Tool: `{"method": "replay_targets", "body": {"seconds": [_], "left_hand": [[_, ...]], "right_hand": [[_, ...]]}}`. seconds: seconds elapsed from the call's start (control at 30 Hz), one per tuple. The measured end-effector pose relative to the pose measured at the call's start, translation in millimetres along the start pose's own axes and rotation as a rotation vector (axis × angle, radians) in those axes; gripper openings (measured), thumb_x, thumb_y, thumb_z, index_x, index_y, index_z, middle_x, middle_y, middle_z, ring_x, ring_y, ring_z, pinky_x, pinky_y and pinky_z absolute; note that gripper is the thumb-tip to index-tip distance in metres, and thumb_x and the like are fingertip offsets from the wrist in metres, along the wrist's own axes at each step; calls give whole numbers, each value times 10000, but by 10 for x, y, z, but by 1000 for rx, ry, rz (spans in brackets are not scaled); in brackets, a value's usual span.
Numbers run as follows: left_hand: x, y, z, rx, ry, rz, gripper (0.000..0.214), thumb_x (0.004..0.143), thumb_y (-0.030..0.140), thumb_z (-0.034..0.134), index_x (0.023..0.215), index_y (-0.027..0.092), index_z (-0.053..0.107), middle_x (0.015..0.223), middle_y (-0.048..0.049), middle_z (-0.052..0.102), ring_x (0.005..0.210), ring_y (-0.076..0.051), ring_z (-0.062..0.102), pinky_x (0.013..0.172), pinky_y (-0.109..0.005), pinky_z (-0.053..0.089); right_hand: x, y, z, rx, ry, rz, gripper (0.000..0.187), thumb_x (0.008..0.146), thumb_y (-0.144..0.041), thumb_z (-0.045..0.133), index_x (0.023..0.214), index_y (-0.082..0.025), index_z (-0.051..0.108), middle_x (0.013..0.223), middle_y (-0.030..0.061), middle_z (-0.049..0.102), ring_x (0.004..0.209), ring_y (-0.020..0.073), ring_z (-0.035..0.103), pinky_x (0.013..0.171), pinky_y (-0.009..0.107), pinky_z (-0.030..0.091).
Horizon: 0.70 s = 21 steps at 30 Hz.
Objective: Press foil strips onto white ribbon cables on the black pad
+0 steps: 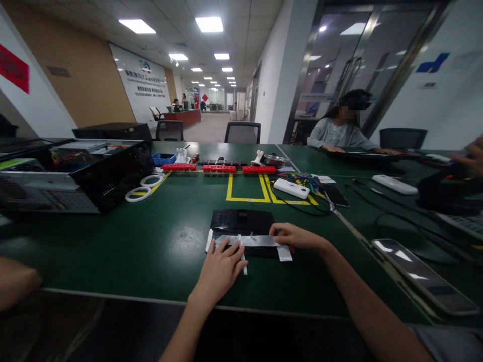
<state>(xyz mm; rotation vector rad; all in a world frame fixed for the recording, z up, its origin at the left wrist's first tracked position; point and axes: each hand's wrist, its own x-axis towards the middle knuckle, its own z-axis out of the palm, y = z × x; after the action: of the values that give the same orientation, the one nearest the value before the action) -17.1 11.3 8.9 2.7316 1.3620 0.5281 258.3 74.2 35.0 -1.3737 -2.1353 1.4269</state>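
A flat black panel (241, 219) lies on the green table in front of me. Along it runs a shiny silver strip (260, 241). My left hand (222, 266) rests on the strip's left part with its fingers spread. At the right end my right hand (296, 235) pinches the strip between thumb and finger. One white piece of tape (285, 253) hangs over the panel's lower right edge. A narrow white strip (244, 264) sticks out below, beside my left fingertips. Another white piece (209, 240) covers the panel's left edge.
An opened black computer case (109, 176) stands at the left, with white rings (138, 194) beside it. Red racks (219, 169) line the back. A white power bank (291, 188) and cables lie beyond my right hand. A phone (424, 275) is at right; a person (341, 128) sits opposite.
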Motion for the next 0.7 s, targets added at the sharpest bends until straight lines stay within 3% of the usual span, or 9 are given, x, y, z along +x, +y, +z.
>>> {"method": "replay_targets", "body": {"seconds": [0.17, 0.3, 0.47, 0.57, 0.7], "left_hand": [[-30, -35, 34, -71, 4, 8, 430, 924, 403, 406, 1320, 243, 446, 1350, -55, 504, 1294, -280, 370, 1039, -583, 249], [-134, -229, 14, -154, 90, -60, 460, 942, 373, 364, 1379, 228, 352, 1387, -59, 458, 1304, -208, 366, 1083, -500, 226], [-359, -634, -27, -116, 252, -245, 379, 940, 340, 354, 1259, 213, 513, 1292, -63, 562, 1235, -195, 464, 1070, -454, 278], [-472, -801, 32, -61, 227, -321, 351, 918, 321, 393, 1174, 182, 589, 1232, -87, 607, 1196, -229, 505, 1038, -461, 329], [-522, -829, 114, 14, 162, -293, 347, 907, 302, 411, 1180, 185, 590, 1238, -80, 604, 1224, -251, 473, 1031, -485, 324]], "right_hand": [[19, 37, -7, 10, -1, 11, 339, 808, -438, 549, 968, -147, 482, 610, -51, 465, 438, 66, 453, 374, 161, 357], [16, 37, -10, 7, -4, 4, 338, 806, -429, 553, 970, -141, 484, 620, -44, 477, 443, 70, 460, 373, 162, 352], [3, 6, -6, -10, -5, 3, 298, 817, -390, 538, 966, -138, 479, 626, -39, 486, 442, 66, 463, 378, 162, 360], [9, 16, -5, -12, -3, -2, 279, 818, -372, 534, 964, -140, 480, 617, -44, 479, 434, 62, 457, 375, 158, 355], [8, 20, -4, -18, -3, 6, 259, 829, -354, 519, 970, -140, 483, 615, -42, 479, 439, 65, 459, 380, 160, 357]]}}
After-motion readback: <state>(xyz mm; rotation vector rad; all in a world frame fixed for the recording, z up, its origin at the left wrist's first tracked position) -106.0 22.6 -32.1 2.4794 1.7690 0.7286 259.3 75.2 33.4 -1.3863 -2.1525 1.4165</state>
